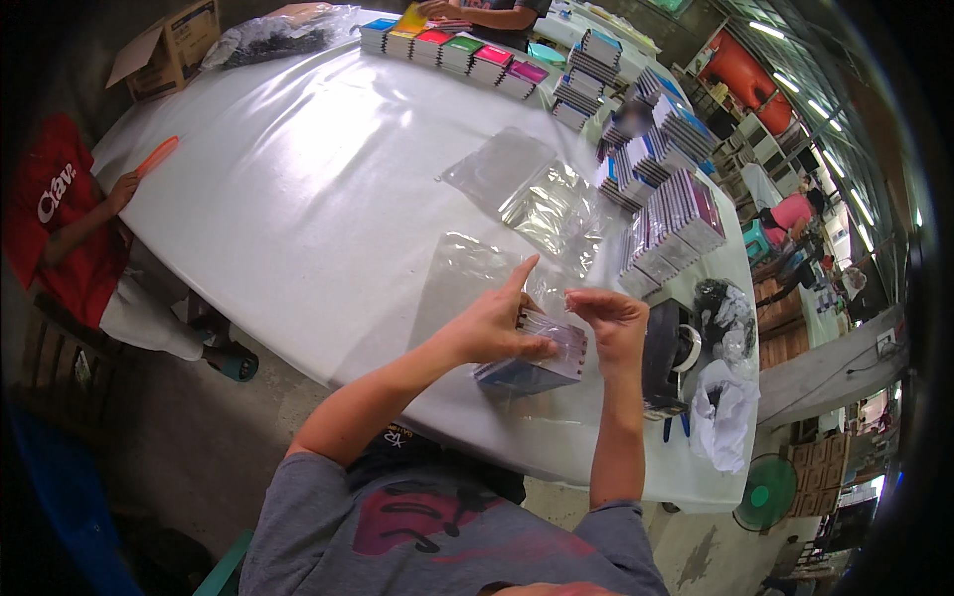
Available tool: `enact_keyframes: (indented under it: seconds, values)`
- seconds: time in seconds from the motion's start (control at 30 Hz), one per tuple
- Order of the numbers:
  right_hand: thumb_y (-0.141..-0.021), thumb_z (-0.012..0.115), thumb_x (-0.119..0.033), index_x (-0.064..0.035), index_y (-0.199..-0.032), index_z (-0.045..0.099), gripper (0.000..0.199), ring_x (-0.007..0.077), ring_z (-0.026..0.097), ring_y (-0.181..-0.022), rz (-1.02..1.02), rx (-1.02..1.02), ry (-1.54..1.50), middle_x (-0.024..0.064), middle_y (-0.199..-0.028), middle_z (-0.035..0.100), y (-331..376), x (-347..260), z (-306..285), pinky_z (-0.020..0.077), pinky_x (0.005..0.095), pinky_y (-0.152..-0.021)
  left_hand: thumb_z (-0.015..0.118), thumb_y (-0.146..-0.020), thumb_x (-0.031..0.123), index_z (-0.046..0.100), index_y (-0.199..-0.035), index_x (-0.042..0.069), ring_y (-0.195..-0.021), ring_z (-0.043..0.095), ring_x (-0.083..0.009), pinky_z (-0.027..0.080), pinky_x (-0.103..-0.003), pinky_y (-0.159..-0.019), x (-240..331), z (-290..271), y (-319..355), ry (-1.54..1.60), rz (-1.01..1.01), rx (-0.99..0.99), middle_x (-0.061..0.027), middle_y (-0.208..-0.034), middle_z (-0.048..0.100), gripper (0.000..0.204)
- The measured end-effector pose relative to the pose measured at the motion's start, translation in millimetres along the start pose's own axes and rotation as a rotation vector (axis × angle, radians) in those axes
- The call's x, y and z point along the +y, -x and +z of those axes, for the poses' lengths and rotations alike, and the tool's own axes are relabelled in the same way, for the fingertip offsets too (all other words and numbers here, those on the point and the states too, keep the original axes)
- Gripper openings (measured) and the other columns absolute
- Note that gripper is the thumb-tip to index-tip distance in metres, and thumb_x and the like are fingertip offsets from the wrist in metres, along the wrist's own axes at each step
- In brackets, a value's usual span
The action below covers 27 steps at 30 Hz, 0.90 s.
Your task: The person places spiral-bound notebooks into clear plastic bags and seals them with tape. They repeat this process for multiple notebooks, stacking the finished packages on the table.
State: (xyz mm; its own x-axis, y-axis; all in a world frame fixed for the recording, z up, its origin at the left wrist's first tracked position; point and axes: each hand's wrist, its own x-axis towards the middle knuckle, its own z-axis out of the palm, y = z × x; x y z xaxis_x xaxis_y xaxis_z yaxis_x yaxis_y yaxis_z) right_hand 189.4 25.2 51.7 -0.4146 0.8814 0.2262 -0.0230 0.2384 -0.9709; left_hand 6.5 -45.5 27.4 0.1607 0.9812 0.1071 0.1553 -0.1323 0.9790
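Note:
A small stack of spiral-bound notebooks [530,372], in what looks like clear plastic wrap, rests at the table's near edge. My left hand [487,326] grips its top and side, with the thumb raised and the fingers pressed on the stack. Just right of it, my right hand [614,316] is pinched; whatever lies between its fingertips is too small to make out. Under and beyond my left hand lies a flat clear plastic bag [447,283]. More clear plastic sleeves [561,217] are spread farther off.
Right of me stand a black tape dispenser [664,363], crumpled white plastic [722,417] and wrapped notebook stacks [676,230]. Colourful notebook piles [459,54] line the far edge, where another person works. At left, a person in red [60,214] holds an orange object [159,154]. A cardboard box [169,50] sits far left.

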Motion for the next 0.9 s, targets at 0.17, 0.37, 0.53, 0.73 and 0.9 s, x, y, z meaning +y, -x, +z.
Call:
enact_keyframes:
  seconds: [0.17,0.37,0.53,0.73,0.9]
  values:
    - [-0.073,0.067,0.01,0.0004,-0.096,0.068,0.025,0.0143,0.062,-0.085,-0.181,0.239,0.276,0.0106,-0.09,0.068,7,-3,-1,0.0482,0.0242,-0.082,0.08,-0.07,0.027,0.004,-0.145,0.005,-0.093,0.063,-0.0246,0.046,-0.031,-0.085,-4,1,-1,-0.081,0.021,0.01,-0.0177,-0.099,0.065,0.109]
    - [-0.074,0.068,-0.001,-0.0029,-0.132,0.044,0.063,0.0121,0.057,-0.099,0.168,-0.19,-0.015,0.0099,-0.112,0.061,7,-31,-35,0.0454,0.0241,-0.082,0.08,-0.07,0.026,0.005,-0.145,0.002,-0.092,0.063,-0.0239,0.046,-0.031,-0.085,-5,2,2,0.044,0.002,0.04,-0.0189,-0.1,0.064,0.109]
    - [-0.072,0.065,-0.002,-0.0019,-0.097,0.07,0.025,0.0142,0.062,-0.083,0.36,-0.33,0.064,0.0072,-0.089,0.068,-1,-7,-32,0.0471,0.0248,-0.077,0.081,-0.069,0.026,0.007,-0.145,0.003,-0.093,0.062,-0.0239,0.046,-0.031,-0.084,0,2,0,0.046,-0.024,0.017,-0.02,-0.1,0.064,0.108]
    - [-0.072,0.062,0.008,-0.0009,-0.083,0.071,0.017,0.0149,0.063,-0.079,0.11,-0.188,-0.102,0.0091,-0.088,0.069,-17,-15,-19,0.0499,0.0266,-0.075,0.08,-0.07,0.026,0.008,-0.145,0.003,-0.093,0.062,-0.0241,0.046,-0.031,-0.084,4,-1,0,-0.001,-0.012,0.004,-0.0199,-0.1,0.064,0.107]
    - [-0.073,0.062,0.009,-0.0022,-0.096,0.068,0.026,0.0158,0.063,-0.081,-0.118,0.043,-0.17,0.0087,-0.087,0.067,-15,-16,-20,0.049,0.0264,-0.079,0.08,-0.07,0.026,0.009,-0.145,0.003,-0.093,0.062,-0.0241,0.046,-0.031,-0.084,1,0,0,0.03,-0.009,0.007,-0.0195,-0.1,0.064,0.106]
